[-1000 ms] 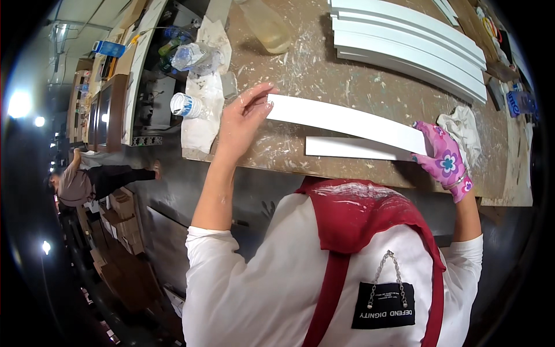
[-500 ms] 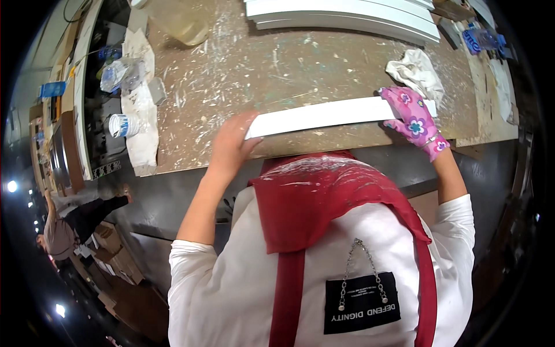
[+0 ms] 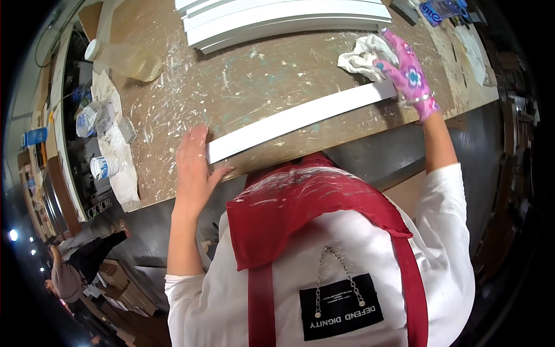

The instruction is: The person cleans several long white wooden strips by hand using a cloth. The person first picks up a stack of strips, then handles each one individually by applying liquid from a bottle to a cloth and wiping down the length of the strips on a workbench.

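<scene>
A long white strip (image 3: 300,120) lies slantwise on the worktable near its front edge. At its left end rests my bare left hand (image 3: 193,168), with fingers stretched out and thumb spread, beside the end rather than wrapped round it. My right hand (image 3: 411,75) wears a pink flowered glove. It is off the strip's right end, with fingers and thumb apart. Its fingers reach along the right side of a crumpled white rag (image 3: 365,56); whether they touch it I cannot tell.
A stack of white strips (image 3: 283,24) lies at the far side of the paint-specked worktable (image 3: 231,87). To the left are a jug of yellowish liquid (image 3: 130,61), a white cup (image 3: 104,168) and a grey block (image 3: 127,130). A plastic bottle (image 3: 442,10) lies far right. Another person (image 3: 78,266) is at far left.
My right hand has let go of the strip's right end and moved away to the rag. My left hand's fingers have straightened at the left end. The whole view has shifted and tilted.
</scene>
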Tool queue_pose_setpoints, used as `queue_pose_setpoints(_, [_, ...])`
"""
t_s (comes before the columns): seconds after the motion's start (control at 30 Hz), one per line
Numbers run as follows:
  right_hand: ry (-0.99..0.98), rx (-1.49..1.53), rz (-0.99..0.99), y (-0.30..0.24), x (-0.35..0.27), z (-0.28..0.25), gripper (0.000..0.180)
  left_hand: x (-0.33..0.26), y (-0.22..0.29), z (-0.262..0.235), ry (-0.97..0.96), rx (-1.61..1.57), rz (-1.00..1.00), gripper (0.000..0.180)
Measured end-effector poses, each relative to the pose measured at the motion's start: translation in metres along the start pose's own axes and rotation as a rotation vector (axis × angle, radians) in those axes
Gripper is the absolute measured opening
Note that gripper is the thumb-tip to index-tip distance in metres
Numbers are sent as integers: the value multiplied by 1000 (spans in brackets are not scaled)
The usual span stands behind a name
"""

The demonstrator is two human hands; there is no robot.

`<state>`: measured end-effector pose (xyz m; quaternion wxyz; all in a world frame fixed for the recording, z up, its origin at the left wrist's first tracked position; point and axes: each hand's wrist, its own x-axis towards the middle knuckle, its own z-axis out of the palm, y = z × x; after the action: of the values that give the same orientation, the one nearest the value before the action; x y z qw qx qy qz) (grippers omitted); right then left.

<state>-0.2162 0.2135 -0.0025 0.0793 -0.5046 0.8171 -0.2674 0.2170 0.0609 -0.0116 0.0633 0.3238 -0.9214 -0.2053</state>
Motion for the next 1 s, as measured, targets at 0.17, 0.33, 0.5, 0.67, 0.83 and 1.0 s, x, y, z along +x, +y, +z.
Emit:
queue_pose_setpoints(0.17, [-245, -154, 42, 76, 20, 30, 57, 54, 51, 21, -4, 80, 256, 82])
queue_pose_setpoints(0.33, [-290, -408, 57, 78, 30, 4, 34, 67, 42, 61, -67, 69, 348, 66])
queue_pose_setpoints(0.5, [-43, -330, -33, -39, -4, -7, 18, 64, 42, 65, -93, 77, 315, 65])
queue_pose_setpoints(0.67, [-182, -357, -360, -89, -67, 84, 27, 65, 46, 61, -68, 69, 313, 60])
queue_pose_setpoints(0.83, [-121, -1095, 6, 34, -45, 50, 32, 63, 44, 63, -54, 90, 328, 60])
queue_pose_setpoints(1.0, [618, -137, 551, 210, -67, -63, 28, 67, 50, 59, -106, 72, 307, 61])
